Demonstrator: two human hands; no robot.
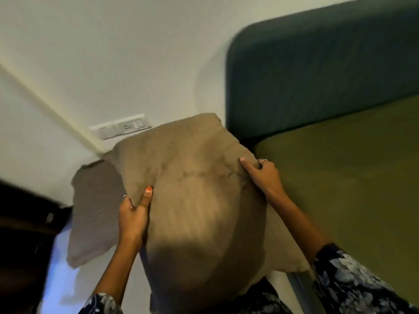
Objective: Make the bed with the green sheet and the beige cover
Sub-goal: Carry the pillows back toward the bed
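I have the beige cover (195, 200) up in the air between both hands, bunched and ballooning, with a flap hanging loose beyond my left hand (135, 214). That hand pinches a fold at the cloth's left edge, thumb on the near face and fingers curled behind. My right hand (264, 175) grips the right edge higher up, forefinger laid along the fabric and the others closed round a pleat. Neither hand is slack; both are clamped on the cover.

The green sheet (340, 177) lies spread over the bed just to the right of my right hand and looks smooth and in place, so I judge the sheet step done and the cover step barely begun. The dark green headboard (317, 71) stands above and beyond my right hand; a switch plate (121, 126) sits on the wall above my left.

To do this well, I would walk each hand outward along the hem until I hold true corners, since the present grips are mid-edge and the loose flap will twist the spread. Then I would swing right over the sheet, keep the edge taut and level, and let the cloth fall away from me, square to the headboard.
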